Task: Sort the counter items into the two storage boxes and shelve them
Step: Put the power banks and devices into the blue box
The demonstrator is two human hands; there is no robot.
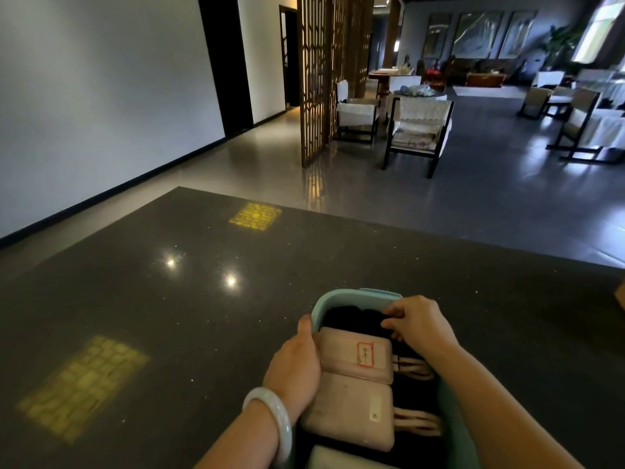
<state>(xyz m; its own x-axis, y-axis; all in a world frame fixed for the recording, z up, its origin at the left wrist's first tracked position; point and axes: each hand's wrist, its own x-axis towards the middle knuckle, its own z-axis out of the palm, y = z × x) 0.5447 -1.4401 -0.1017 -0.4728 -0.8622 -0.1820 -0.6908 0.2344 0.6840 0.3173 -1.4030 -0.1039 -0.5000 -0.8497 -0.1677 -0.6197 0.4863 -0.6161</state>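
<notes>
Hands work at a teal box (324, 301) near the dark counter's (169, 316) front edge: left hand (296, 367) grips its left rim, right hand (417, 321) pinches dark cloth (351, 318) inside beside pink pouches (355, 355). Counter stretches bare leftward.

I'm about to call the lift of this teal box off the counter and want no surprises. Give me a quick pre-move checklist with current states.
1. Teal storage box resting on the dark counter: ok.
2. Left hand gripping the box's left rim: ok.
3. Right hand on the rim for a lift: not ok; its fingers pinch the black item inside.
4. Pink pouches lying below the rim: ok for the two in full view; the near end is cut off.
5. Counter cleared of other items: cannot tell; something shows at the right frame edge.
6. Second box and shelf located: cannot tell, neither in view.
</notes>
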